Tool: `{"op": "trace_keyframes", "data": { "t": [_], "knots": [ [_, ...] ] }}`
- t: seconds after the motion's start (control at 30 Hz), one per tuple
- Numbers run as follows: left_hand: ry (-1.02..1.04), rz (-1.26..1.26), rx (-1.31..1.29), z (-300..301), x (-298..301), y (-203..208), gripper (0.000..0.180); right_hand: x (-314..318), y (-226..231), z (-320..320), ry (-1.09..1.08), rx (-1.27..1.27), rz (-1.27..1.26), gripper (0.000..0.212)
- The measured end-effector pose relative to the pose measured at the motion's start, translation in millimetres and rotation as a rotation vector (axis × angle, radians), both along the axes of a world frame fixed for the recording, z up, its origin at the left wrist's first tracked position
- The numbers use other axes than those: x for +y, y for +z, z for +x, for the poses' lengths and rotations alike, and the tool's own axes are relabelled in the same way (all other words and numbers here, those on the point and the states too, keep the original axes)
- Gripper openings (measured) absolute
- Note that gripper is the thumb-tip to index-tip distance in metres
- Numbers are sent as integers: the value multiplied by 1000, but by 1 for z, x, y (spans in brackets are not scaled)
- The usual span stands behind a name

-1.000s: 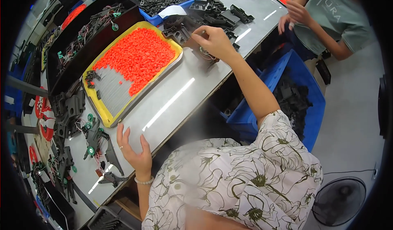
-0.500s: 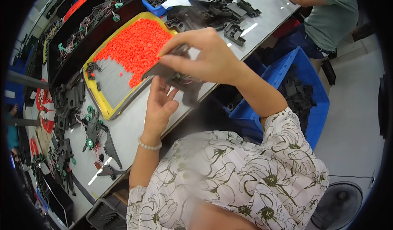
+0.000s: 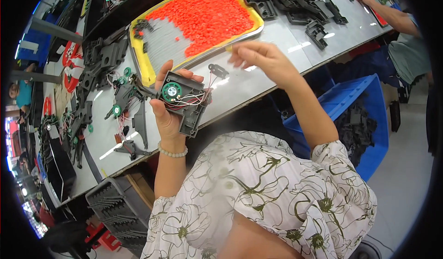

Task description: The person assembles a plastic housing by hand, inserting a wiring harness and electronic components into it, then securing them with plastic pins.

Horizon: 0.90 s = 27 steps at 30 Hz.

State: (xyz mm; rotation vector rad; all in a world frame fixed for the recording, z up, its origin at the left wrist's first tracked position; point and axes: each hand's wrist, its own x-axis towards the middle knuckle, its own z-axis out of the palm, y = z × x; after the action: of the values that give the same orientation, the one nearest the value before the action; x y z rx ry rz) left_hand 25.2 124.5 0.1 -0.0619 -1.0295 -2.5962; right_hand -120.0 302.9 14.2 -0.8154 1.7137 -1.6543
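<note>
My left hand (image 3: 167, 116) is closed around a dark grey plastic speaker housing (image 3: 189, 120), tilted with its inside facing up. A round green-rimmed speaker (image 3: 171, 91) sits in it, and red and white wires (image 3: 191, 100) run across the inside. A small dark part (image 3: 218, 71) dangles from thin wires just beyond the housing, over the tabletop. My right hand (image 3: 264, 60) hovers to the right of that part, slightly blurred, its fingers loosely apart and nothing visible in them.
A yellow-rimmed tray (image 3: 146, 70) holds a heap of small orange-red pieces (image 3: 207, 17). Grey housings (image 3: 300, 5) pile up at the back right; more parts and wired speakers (image 3: 122, 93) lie left. A blue bin (image 3: 376, 120) stands right. Another person's arm (image 3: 392, 17) reaches in far right.
The speaker housing has passed from my right hand into my left and turned to show its inside. My right hand has moved away to the right. The whole view has shifted.
</note>
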Motion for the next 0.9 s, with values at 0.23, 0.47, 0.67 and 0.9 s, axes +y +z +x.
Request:
{"op": "trace_keyframes", "data": {
  "t": [0.23,0.47,0.67,0.9],
  "knots": [
    [14,-64,-75,11,-9,-11,94,-18,-30,40,88,-738,-100,32],
    [124,-128,-80,21,-14,-15,92,-28,-32,47,-25,-804,-190,17],
    [270,-170,-86,28,-14,-19,93,-33,-30,65,90,-830,-169,17],
    [307,-211,-99,28,-15,-27,92,-41,-30,87,205,-824,-138,16]
  ]
}}
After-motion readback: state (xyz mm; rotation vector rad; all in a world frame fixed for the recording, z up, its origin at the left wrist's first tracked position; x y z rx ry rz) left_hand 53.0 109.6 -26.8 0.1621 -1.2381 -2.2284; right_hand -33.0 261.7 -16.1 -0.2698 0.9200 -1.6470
